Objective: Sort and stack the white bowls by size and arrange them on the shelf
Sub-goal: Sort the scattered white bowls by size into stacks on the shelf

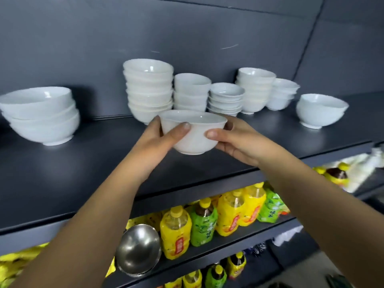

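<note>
Got this mid-size white bowl (pixel 193 134) between both hands, just in front of the tall stack (pixel 148 90) on the dark shelf (pixel 83 173). It's low over the boards, and I honestly can't tell if the foot is touching. It looks like glazed ceramic, so I'd guess rigid, a bit hefty, slick and chippable if it knocks a neighbour. Holding the sides under the rim seems like the safest spot.

My left hand (pixel 158 144) wraps the left wall with the thumb across the front. My right hand (pixel 239 144) mirrors it on the other side, so both are closed snug on the bowl. My forearms reach up and forward, wrists nearly level. The big-bowl stack (pixel 41 115) sits well off to the left.
</note>
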A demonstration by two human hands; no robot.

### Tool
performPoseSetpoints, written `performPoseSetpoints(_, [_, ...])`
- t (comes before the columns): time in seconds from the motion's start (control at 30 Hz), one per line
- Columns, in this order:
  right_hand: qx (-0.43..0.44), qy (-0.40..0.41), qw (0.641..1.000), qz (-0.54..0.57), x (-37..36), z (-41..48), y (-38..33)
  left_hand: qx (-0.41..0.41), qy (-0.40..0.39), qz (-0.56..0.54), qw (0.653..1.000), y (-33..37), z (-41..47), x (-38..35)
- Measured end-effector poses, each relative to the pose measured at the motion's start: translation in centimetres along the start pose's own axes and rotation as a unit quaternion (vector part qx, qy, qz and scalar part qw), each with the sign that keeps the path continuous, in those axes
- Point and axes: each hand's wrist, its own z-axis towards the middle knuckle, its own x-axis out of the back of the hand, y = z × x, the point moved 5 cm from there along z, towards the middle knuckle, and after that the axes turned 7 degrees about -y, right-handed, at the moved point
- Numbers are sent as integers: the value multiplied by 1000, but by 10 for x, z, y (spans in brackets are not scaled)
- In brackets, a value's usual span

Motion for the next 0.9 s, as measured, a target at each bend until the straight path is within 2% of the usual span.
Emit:
performPoseSetpoints(0.3, [25,24,999,1,94,-53,-37,-45,-61,29,997,15,76,-90])
performPoseSetpoints(0.5, [52,49,997,-22,184,-65,-59,-53,-57,96,992,23,146,-144])
performPoseSetpoints(0.8, [69,80,992,-70,325,-68,-92,-77,-60,139,985,33,265,-215])
performPoseSetpoints(0.9, [53,93,987,-122,359,-60,-101,-61,-95,182,977,38,301,-226])
